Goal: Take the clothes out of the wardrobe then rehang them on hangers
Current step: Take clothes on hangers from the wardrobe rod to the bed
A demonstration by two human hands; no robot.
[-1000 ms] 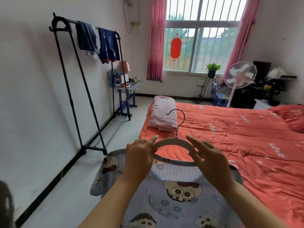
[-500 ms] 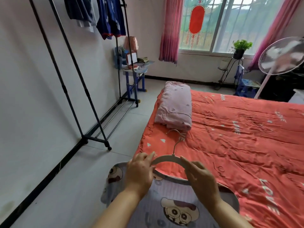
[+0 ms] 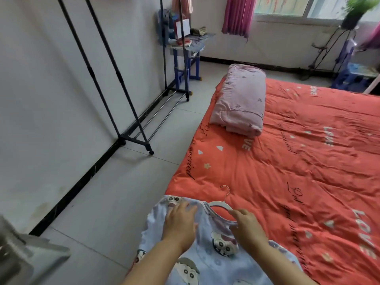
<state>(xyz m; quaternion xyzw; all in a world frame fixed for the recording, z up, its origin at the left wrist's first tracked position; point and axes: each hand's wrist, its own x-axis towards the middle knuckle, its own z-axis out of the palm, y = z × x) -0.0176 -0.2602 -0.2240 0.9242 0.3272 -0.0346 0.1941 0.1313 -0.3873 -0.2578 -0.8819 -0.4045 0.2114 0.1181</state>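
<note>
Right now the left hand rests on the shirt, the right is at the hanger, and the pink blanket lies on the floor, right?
No. The blanket lies on the bed, not the floor; the head view shows it. The left hand does rest on the shirt, and the right hand is at the hanger.

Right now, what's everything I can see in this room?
cartoon-print shirt: one, pale blue, on bed's near corner
hanger: one, white with metal hook, in shirt's collar
quilt: one, orange-red, covering bed
folded blanket: one, pink, on quilt
clothes rack: one, black, along left wall
desk: one, blue, beyond rack
curtain: one, pink, at window
potted plant: one, green, far right
left hand: flat on shirt
right hand: grips hanger
</note>
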